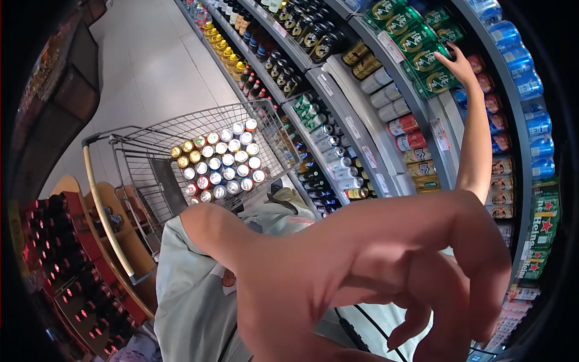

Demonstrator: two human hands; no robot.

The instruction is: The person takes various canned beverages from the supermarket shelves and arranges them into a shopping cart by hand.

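Close to the camera, my left hand [416,259] fills the lower right. Its fingers are bent and apart, and no object shows in it. My right arm reaches up to the shelf at the upper right. There my right hand [459,66] lies at the edge of a pack of green cans [416,45], thumb and a finger against it; the other fingers are partly hidden. A wire shopping cart [142,145] stands at the left centre, holding many cans [217,163] in rows with their tops up.
Curved shelves [347,114] with cans and bottles run across the right side. Blue can packs [518,60] stand at the far right, with green boxes [543,232] lower down. Dark bottles [78,283] fill a display at the lower left. Tiled floor [145,60] lies at the upper left.
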